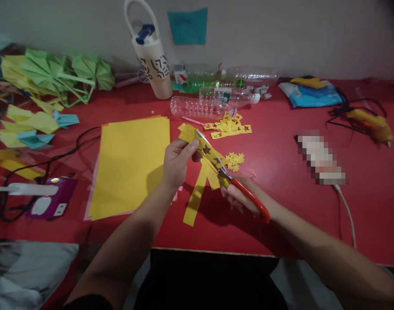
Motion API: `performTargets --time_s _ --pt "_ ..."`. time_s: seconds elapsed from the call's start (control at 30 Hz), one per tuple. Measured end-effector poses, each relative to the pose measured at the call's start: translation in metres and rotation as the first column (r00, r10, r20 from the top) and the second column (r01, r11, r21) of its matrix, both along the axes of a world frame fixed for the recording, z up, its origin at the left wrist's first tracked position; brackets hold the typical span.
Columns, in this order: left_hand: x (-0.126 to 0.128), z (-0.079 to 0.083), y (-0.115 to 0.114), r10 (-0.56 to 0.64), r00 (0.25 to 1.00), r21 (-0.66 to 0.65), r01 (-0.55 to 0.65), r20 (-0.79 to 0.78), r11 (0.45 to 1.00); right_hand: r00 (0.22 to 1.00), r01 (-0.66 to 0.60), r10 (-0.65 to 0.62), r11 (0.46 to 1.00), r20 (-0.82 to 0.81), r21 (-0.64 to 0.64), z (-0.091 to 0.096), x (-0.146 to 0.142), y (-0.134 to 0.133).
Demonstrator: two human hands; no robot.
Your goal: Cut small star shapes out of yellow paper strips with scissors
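left hand (180, 157): thumb and fingers pinched closed on a star-punched yellow strip (212, 156), held above mid-table; | right hand (234, 196): fingers curled round red-handled scissors (253, 200), blades at the strip; | red table (281, 224): small yellow stars (235, 161) just right of the strip; punched scraps (227, 127) farther; yellow sheets (132, 163) left

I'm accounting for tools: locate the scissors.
Head view, just right of centre: the red-handled scissors are in the right hand, blades at the star-punched strip.
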State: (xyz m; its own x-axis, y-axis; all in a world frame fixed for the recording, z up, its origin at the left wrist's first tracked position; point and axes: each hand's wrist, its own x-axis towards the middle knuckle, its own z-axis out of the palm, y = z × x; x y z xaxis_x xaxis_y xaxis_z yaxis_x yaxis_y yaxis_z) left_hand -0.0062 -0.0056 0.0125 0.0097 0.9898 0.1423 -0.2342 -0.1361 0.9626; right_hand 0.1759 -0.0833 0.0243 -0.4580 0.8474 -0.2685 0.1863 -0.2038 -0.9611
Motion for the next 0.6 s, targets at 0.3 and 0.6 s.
performTargets --time_s 0.3,0.6 --pt "0.0013 0.0012 0.0002 -0.011 1.000 -0.004 0.011 0.013 1.000 0.999 0.030 -0.031 0.999 -0.009 -0.043 0.0048 -0.0026 0.0000" --pt "0.0017 0.0034 0.0003 -0.006 1.000 -0.018 0.006 0.018 1.000 0.999 0.046 -0.048 0.997 -0.025 -0.059 0.0049 -0.0039 -0.0007"
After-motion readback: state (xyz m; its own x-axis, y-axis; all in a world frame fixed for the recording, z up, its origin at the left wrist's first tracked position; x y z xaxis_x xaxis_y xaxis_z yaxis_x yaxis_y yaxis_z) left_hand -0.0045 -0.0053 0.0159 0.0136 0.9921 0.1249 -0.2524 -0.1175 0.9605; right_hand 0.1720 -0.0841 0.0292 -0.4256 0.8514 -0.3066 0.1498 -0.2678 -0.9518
